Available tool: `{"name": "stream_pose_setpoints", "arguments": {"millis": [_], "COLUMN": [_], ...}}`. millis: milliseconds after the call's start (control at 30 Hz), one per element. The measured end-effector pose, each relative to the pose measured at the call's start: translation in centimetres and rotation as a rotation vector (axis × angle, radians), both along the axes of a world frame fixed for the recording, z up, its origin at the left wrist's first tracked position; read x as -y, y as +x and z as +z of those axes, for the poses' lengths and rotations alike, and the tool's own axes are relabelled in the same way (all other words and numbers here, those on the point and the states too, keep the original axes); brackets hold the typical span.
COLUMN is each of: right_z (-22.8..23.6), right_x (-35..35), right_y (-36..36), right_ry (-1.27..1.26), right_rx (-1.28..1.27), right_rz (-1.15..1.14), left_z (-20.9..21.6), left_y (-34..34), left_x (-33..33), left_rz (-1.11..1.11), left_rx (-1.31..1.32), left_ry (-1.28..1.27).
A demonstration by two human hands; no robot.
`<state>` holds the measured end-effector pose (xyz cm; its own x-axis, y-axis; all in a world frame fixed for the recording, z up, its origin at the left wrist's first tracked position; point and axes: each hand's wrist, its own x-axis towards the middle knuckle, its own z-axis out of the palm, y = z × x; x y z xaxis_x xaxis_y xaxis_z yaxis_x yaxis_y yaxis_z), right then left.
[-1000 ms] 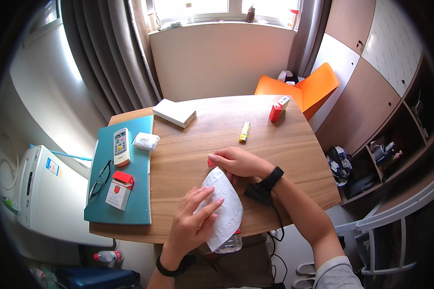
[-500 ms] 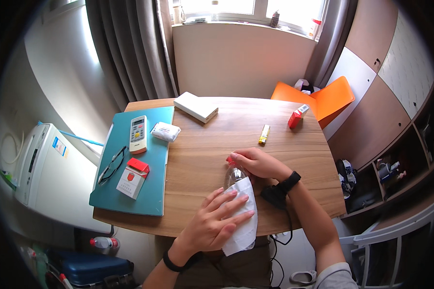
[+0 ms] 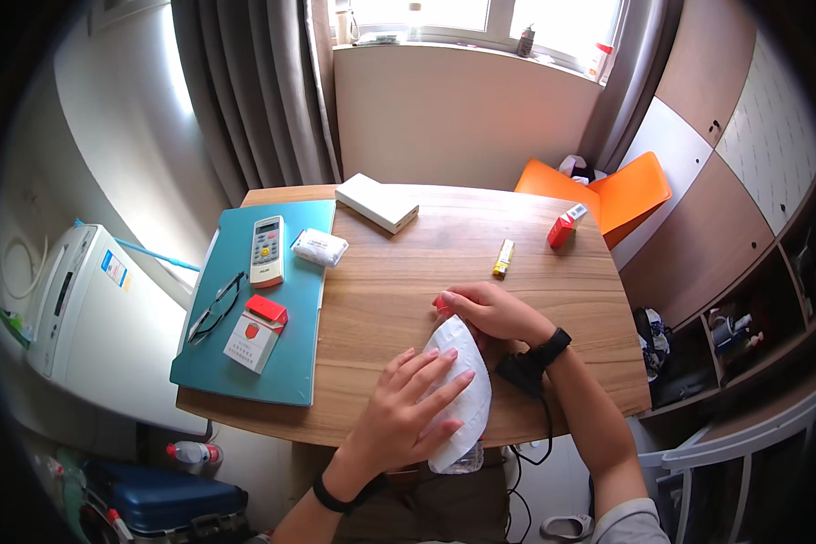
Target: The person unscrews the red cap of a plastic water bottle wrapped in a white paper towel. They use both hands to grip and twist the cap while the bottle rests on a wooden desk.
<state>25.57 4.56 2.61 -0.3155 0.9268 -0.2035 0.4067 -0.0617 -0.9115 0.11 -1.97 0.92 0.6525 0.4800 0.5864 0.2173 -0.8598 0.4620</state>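
The tissue (image 3: 471, 385) now covers the bottle (image 3: 469, 461)'s shoulder, baring its base — left hand (image 3: 397, 419) spread over it, right grip (image 3: 497, 313) (fingers curled) holding the red cap (image 3: 441, 306).

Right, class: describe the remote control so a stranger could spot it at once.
On the wooden table, find the flat teal board at the left. The remote control lies on its far half, left of the small white packet. Among its neighbours, it alone has buttons.
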Motion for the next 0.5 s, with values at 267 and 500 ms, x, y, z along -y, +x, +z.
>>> {"name": "stream_pose_setpoints", "arguments": {"millis": [267, 500], "right_z": [-0.4, -0.9], "right_x": [0.1, -0.1], "right_y": [0.2, 0.1], "right_ry": [0.029, 0.094], "right_rx": [0.030, -0.016], "right_rz": [-0.005, -0.005], "left_z": [-0.4, 0.2], "left_y": [0.1, -0.5], "left_x": [0.2, 0.2], "left_rz": [0.034, -0.169], "left_rx": [0.008, -0.041], "left_ry": [0.034, -0.022]}}
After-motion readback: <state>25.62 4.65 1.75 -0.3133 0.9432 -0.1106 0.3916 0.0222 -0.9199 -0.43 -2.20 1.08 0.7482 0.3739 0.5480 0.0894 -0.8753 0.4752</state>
